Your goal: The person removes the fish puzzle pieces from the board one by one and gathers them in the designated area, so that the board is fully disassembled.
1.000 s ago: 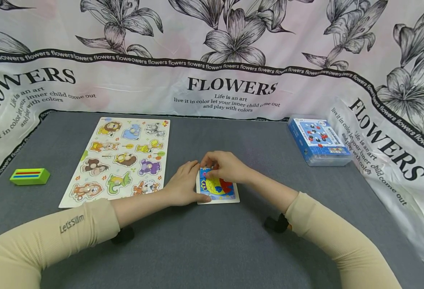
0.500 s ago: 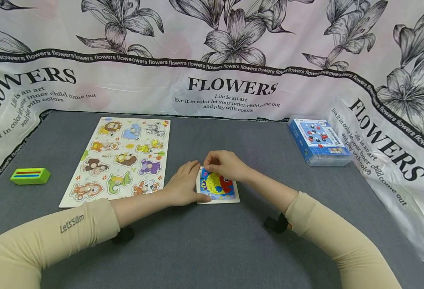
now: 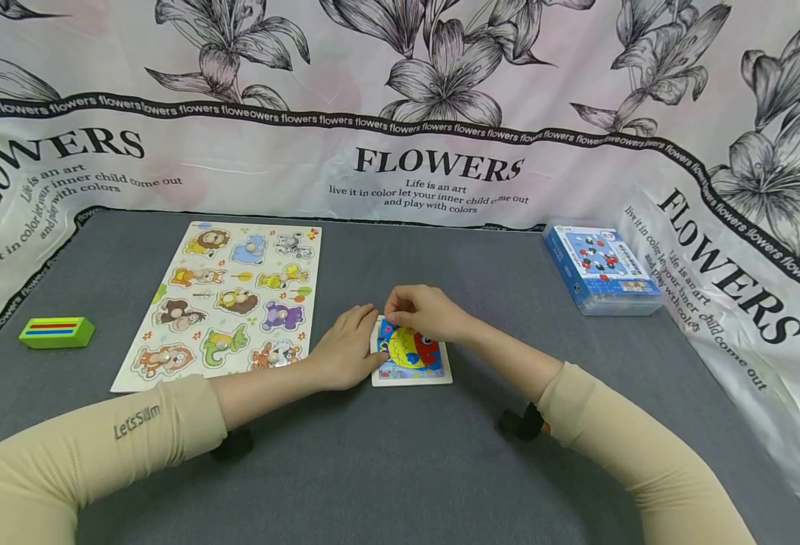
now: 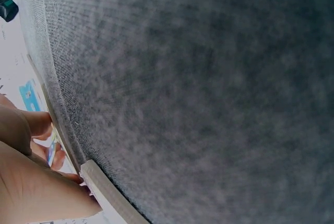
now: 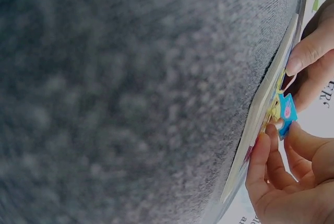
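Note:
A small jigsaw puzzle (image 3: 415,367) in a pale frame lies on the grey cloth, showing a yellow and red picture on blue. My left hand (image 3: 345,352) rests along its left side, fingers stretched out and thumb touching the picture's left edge. Over the puzzle's upper part, my right hand (image 3: 430,312) pinches a blue puzzle piece (image 5: 287,110) between thumb and fingers. In the right wrist view this piece stands tilted up from the board, with a pink mark on it. The right hand covers the puzzle's upper right part in the head view.
A large animal puzzle board (image 3: 236,265) lies just left of the left hand. Farther left is a green block (image 3: 57,333) with coloured stripes. A blue boxed set (image 3: 600,265) stands at the back right, before the flower-printed cloth (image 3: 440,182).
My right hand has shifted slightly right, uncovering more of the picture. The left thumb has slid up from the puzzle's lower left corner along its left edge.

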`<state>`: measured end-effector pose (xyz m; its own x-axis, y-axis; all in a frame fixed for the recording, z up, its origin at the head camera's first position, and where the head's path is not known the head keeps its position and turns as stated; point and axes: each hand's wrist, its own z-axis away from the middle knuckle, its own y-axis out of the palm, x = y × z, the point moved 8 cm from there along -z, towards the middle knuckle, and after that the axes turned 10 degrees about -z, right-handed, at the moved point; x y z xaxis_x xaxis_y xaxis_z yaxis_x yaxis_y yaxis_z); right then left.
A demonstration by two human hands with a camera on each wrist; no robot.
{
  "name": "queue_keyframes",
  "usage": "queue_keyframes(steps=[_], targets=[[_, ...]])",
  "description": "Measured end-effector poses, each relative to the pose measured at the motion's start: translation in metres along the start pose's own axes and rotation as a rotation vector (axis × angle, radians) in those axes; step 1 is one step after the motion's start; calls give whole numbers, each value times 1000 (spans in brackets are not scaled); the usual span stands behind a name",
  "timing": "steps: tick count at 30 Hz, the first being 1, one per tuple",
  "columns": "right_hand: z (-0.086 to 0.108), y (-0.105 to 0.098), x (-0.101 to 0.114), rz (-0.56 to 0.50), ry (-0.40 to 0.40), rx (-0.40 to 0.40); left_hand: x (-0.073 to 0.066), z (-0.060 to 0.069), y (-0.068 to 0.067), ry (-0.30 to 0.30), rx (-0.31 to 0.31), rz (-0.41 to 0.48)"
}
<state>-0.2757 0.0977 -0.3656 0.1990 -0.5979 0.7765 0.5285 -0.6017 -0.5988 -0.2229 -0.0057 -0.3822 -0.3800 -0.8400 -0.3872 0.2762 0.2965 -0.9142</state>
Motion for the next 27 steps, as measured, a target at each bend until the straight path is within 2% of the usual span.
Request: queue_keyframes(steps=[6, 13, 22, 27], targets=[[2, -4, -1, -39, 14, 3, 1, 0, 3, -3, 9, -21], [10, -24, -8, -107, 46, -37, -1, 1, 2, 3, -7, -50], [25, -59, -33, -107, 74, -76, -2, 2, 1, 5, -25, -67], [34, -77, -51, -93, 111, -69, -2, 3, 1, 10, -27, -60]])
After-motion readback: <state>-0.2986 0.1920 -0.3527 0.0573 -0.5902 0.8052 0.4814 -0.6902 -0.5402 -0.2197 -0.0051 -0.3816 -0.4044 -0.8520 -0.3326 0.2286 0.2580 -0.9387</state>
